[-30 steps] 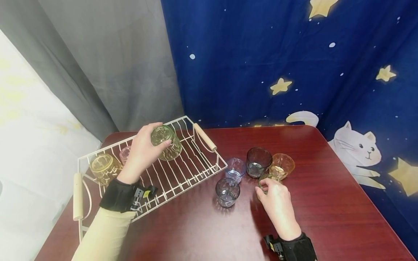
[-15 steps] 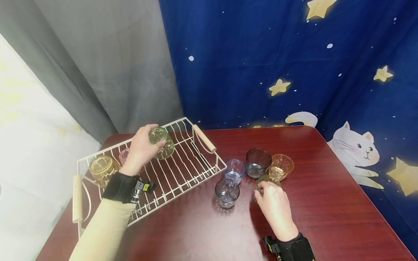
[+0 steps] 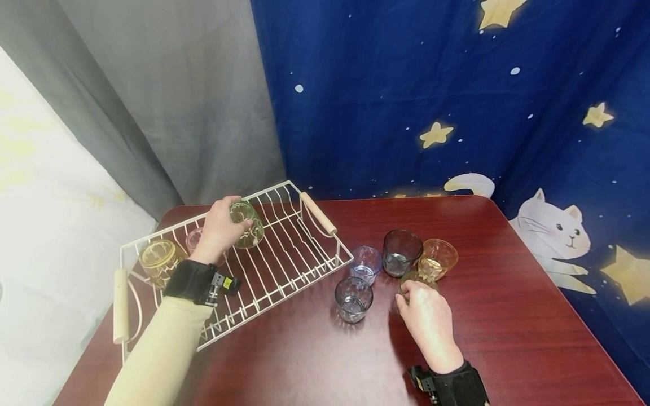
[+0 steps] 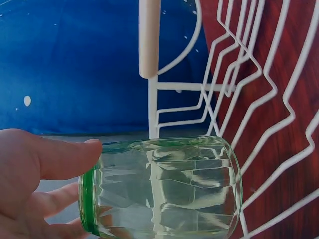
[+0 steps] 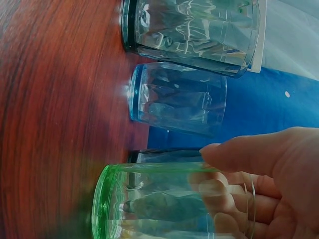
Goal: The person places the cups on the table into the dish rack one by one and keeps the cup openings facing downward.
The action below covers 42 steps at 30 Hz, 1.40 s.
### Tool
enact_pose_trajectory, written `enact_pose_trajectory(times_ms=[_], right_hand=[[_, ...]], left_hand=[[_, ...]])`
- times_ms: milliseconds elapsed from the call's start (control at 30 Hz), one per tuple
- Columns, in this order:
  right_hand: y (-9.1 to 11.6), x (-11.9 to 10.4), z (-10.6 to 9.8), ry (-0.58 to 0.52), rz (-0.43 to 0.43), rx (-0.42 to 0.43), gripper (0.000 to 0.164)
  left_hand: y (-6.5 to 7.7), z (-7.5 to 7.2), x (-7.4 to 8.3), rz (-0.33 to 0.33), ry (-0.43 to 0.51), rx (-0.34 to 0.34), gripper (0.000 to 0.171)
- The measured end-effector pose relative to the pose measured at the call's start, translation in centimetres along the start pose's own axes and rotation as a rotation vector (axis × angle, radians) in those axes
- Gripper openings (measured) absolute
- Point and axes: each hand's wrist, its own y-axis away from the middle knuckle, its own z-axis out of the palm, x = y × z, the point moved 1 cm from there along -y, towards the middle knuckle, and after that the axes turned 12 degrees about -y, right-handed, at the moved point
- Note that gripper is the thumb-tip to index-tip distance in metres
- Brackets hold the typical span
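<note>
My left hand (image 3: 220, 231) holds a green glass (image 3: 247, 228) upside down at the back of a white wire dish rack (image 3: 284, 285). In the left wrist view, thumb and fingers (image 4: 65, 157) grip around its thick green base, and its rim is close against the rack wires; contact is hard to tell. On the table, my right hand (image 3: 429, 316) grips the rim end of a second green glass (image 5: 154, 204), which stands upright. Close around that glass are an amber glass (image 3: 439, 259), a dark grey glass (image 3: 402, 254), a blue glass (image 3: 365, 264) and a smaller grey glass (image 3: 354, 300).
An upturned yellow glass (image 3: 161, 262) and a pink glass (image 3: 193, 239), partly hidden by my left hand, occupy the rack's left part. Wooden handles (image 3: 318, 213) rise at both rack ends. Curtains (image 3: 381, 101) hang behind the dark red table (image 3: 508, 327).
The green glass in my left hand has shifted left and slightly down toward the rack wires. My right hand stays almost still at the other green glass.
</note>
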Motion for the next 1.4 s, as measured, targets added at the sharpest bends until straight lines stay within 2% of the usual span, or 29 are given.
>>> enact_pose_trajectory(times_ms=[433,667,900,1033,1233,1400], right_hand=[[0.1,0.0,-0.1,-0.01,-0.005,0.011,0.013],[-0.1,0.1,0.0,-0.013,-0.004,0.006,0.013],[-0.2,0.1,-0.4,-0.042,0.012,-0.003,0.011],[-0.3,-0.2,-0.8,-0.071,0.024,-0.001,0.006],[-0.3,-0.4,-1.2,-0.113,-0.006,0.045,0.006],[-0.3,-0.8,-1.5,-0.145,-0.027,0.09,0.007]], left_hand=[[-0.5,0.6,-1.0,-0.003,-0.051,-0.065,0.067],[-0.6,0.8,-1.1,-0.017,-0.047,-0.093,0.068],[-0.6,0.9,-0.9,-0.003,-0.076,-0.117,0.068],[-0.4,0.7,-0.6,0.002,-0.101,-0.13,0.069],[-0.1,0.1,-0.3,0.016,-0.118,-0.158,0.075],[0.5,-1.0,0.2,0.034,-0.114,-0.146,0.074]])
